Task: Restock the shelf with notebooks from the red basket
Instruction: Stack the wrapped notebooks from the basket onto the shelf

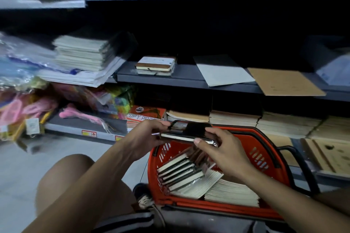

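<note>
A red basket [265, 149] stands on the floor before the shelf, filled with several dark-covered notebooks [180, 174] and a stack of cream ones [233, 191]. Above its far rim I hold a dark wrapped notebook [189, 134] level between both hands. My left hand [149, 138] grips its left end. My right hand [221, 151] pinches its right end, thumb on the near edge. On the grey middle shelf [185, 77] lie two small brown notebooks [156, 65] stacked together.
A tall stack of cream notebooks [81, 53] sits at the shelf's left. A grey sheet [223, 71] and a brown card [284, 82] lie to the right. Paper stacks [265, 121] fill the bottom shelf. Colourful packets [28, 100] crowd the left. My knee [72, 172] is at the bottom left.
</note>
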Tool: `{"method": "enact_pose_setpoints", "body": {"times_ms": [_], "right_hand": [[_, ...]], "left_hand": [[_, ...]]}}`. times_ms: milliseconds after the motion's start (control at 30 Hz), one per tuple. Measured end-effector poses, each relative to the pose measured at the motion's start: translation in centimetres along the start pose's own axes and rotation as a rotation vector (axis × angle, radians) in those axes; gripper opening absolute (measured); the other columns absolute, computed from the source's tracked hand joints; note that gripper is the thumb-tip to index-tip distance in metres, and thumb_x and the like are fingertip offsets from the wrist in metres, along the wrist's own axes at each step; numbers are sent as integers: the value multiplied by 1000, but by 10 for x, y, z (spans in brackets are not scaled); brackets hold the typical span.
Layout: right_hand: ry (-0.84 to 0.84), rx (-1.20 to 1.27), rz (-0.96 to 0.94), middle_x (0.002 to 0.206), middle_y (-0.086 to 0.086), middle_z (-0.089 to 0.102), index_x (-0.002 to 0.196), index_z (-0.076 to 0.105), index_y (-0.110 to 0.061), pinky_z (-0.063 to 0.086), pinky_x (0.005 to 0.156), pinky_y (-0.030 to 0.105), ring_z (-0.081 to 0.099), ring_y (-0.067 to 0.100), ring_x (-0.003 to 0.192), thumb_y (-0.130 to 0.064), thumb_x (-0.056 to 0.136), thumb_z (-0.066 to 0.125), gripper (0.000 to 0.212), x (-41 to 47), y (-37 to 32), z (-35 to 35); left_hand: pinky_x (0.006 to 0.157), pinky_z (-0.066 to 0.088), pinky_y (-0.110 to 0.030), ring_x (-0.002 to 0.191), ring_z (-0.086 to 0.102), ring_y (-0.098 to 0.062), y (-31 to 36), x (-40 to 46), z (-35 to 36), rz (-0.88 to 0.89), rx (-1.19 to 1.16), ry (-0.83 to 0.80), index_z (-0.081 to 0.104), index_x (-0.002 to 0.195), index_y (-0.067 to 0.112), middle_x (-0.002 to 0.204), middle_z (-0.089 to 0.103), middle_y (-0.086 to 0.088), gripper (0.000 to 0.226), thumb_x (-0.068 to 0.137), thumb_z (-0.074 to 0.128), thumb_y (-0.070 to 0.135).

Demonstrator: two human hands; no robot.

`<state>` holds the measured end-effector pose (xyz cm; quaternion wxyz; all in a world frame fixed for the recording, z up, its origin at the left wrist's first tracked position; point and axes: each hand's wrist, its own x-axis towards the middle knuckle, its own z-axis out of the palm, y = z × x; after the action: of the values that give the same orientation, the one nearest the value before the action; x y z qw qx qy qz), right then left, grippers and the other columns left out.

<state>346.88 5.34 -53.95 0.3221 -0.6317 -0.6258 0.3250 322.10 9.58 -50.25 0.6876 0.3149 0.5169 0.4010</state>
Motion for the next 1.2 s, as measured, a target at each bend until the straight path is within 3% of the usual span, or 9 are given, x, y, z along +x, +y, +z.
{"method": "enact_pose_setpoints", "body": {"times_ms": [133,367,533,633,767,900,1033,1200], "right_hand": [[53,-18,-65,125,-16,60,139,63,-34,50,103,34,59,7,119,-91,63,61,94,-4,-19,-6],[83,-40,-208,123,-18,58,142,60,-33,51,101,33,58,6,117,-84,73,65,86,-4,-46,-17],[117,-43,-255,123,-17,56,146,57,-34,48,97,28,56,5,117,-81,74,64,86,-3,-58,-18],[122,-40,-277,127,-20,54,147,54,-37,51,102,33,55,3,120,-87,73,61,90,-3,-59,-17],[170,-42,-345,135,-26,47,150,49,-43,48,107,35,49,0,128,-89,74,59,89,0,-61,-17],[212,-60,-397,143,-21,44,152,46,-43,45,112,35,43,3,137,-88,76,59,90,16,-73,-19],[243,-42,-420,140,-18,47,153,47,-40,45,110,31,46,3,134,-84,79,61,87,46,-90,-15],[276,-28,-452,135,-15,49,155,47,-33,43,105,23,49,3,129,-72,83,67,84,93,-108,-11]], "left_hand": [[89,62,-40,116,67,-43,9,-19,4,111,8,56,66,113,-4,126,66,-32,29,90,50,-13],[78,62,-36,98,70,-34,33,-47,5,282,-43,70,67,107,-4,105,71,-25,29,90,46,-16],[85,61,-40,99,72,-33,42,-51,1,349,-53,77,69,107,-4,108,73,-26,29,90,49,-15],[84,60,-39,101,72,-34,43,-50,-3,401,-63,88,69,109,-4,113,72,-28,30,90,50,-15],[95,55,-45,109,69,-39,43,-48,-7,505,-86,45,66,113,-5,117,71,-28,31,88,50,-16],[84,58,-41,106,71,-35,56,-40,-9,612,-183,32,63,112,-2,116,72,-23,35,77,60,-7],[72,60,-31,96,73,-30,79,-23,-7,620,-293,50,60,118,-2,109,72,-22,33,90,49,-15],[70,57,-25,93,73,-24,113,6,-8,617,-301,48,63,116,-2,110,71,-21,36,87,50,-18]]}}
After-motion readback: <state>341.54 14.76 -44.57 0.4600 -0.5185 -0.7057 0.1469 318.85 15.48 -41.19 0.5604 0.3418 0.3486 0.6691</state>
